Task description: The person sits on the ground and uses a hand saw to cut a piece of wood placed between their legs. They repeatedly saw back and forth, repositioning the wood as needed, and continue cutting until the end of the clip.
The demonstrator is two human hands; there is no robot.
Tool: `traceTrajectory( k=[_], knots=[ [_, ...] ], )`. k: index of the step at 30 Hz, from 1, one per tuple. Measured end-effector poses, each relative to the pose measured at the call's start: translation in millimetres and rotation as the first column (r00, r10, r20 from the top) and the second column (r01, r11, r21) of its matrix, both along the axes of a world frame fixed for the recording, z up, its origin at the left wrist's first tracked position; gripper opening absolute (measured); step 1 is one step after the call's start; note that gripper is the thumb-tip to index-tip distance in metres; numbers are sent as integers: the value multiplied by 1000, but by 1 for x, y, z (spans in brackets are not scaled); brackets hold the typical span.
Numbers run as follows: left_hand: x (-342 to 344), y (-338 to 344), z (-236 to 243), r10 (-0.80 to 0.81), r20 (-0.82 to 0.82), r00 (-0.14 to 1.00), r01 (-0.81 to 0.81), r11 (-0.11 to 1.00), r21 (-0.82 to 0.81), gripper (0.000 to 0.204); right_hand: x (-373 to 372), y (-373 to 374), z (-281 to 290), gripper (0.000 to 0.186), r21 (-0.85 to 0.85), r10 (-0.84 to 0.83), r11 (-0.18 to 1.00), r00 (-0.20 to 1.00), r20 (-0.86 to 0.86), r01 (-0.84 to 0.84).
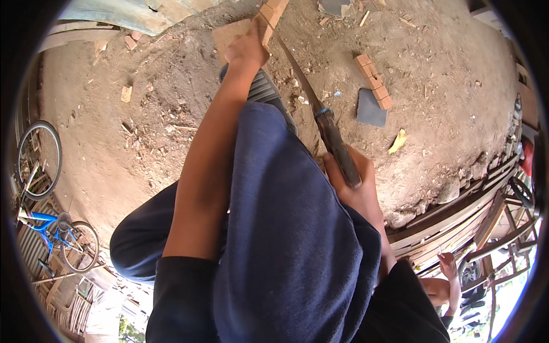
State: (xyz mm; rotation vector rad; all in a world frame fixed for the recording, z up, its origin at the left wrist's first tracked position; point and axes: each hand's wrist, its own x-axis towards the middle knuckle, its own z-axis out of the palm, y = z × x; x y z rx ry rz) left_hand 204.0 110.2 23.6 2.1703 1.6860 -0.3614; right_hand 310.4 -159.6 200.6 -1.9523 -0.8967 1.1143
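My right hand point(357, 177) is closed round the dark handle of a long-bladed knife point(306, 83). A blue band circles the knife where blade meets handle. The narrow blade slants up and left, and its far part crosses the wooden block point(275, 16) at the top edge of the view. My left hand point(250, 50) grips this reddish-brown block, its fingers partly hidden. Beneath the block and hand lies a flat brown board point(226, 39). A dark ribbed shoe point(267, 90) shows just below my left hand, beside my raised knee in blue cloth.
On the dirt ground to the right, a notched wooden block point(373, 80) touches a dark flat square point(370, 110). A yellow scrap point(397, 141) lies nearer. A blue bicycle point(48, 226) stands at left. Wooden slats point(457, 214) edge the right side, near another person's hand point(448, 266).
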Motion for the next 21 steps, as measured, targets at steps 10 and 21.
traceTrajectory(
  k=[10, 21],
  knots=[
    [-4, 1, 2, 14, 29, 999, -14, 1000, 3, 82, 0, 19, 7, 17, -105, 12, 994, 1000, -5, -12],
    [-9, 0, -5, 14, 62, 998, -15, 1000, 21, 78, -3, 11, 13, 18, -77, 32, 996, 999, -11, -32]
  ],
)
